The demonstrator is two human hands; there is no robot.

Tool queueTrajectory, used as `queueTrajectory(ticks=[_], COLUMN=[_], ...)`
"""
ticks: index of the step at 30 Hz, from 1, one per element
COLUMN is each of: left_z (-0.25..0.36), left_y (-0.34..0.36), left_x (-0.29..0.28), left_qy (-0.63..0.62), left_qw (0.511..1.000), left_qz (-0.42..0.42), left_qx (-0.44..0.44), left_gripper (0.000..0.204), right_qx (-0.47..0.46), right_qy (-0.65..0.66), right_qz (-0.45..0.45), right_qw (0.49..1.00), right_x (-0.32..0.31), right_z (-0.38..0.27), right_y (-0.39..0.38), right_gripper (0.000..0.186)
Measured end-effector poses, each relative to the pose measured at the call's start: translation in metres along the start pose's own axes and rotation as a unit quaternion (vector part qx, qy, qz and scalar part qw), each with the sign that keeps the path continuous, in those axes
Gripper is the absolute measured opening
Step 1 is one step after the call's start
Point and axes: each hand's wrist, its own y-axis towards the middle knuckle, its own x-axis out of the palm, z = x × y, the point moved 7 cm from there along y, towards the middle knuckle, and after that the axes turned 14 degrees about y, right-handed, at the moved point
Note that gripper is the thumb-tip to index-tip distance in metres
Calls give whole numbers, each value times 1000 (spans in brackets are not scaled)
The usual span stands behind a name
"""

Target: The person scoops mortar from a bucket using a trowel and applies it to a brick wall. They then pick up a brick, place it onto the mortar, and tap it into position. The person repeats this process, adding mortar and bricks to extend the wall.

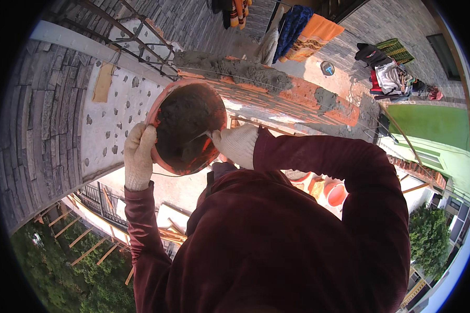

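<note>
Bucket (208,154): orange, between the two grips, beside one end of the brick wall (308,97); its support cannot be told.
Mortar (185,112): dark grey, inside the bucket.
Left grip (140,156): gloved, holding the bucket's left rim.
Right grip (237,146): gloved, closed around a trowel (196,137), its blade at the mortar.
Wall top: partly covered with grey mortar.
</note>
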Motion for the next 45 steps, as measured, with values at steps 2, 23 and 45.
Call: queueTrajectory(ticks=[2, 23, 45], left_z=[-9, 13, -107], left_y=[-2, -9, -30], left_x=[-4, 14, 34], left_qy=[-1, 4, -148], left_qw=[1000, 997, 972], left_qz=[9, 3, 169], left_qx=[2, 72, -71], left_gripper=[29, 30, 34], right_qx=[-12, 163, 217], right_qy=[36, 526, 643], right_qz=[6, -218, -131], right_qw=[999, 806, 723], right_x=[0, 1, -33], right_z=[-3, 15, 94], right_y=[4, -12, -46], right_gripper=[41, 22, 38])
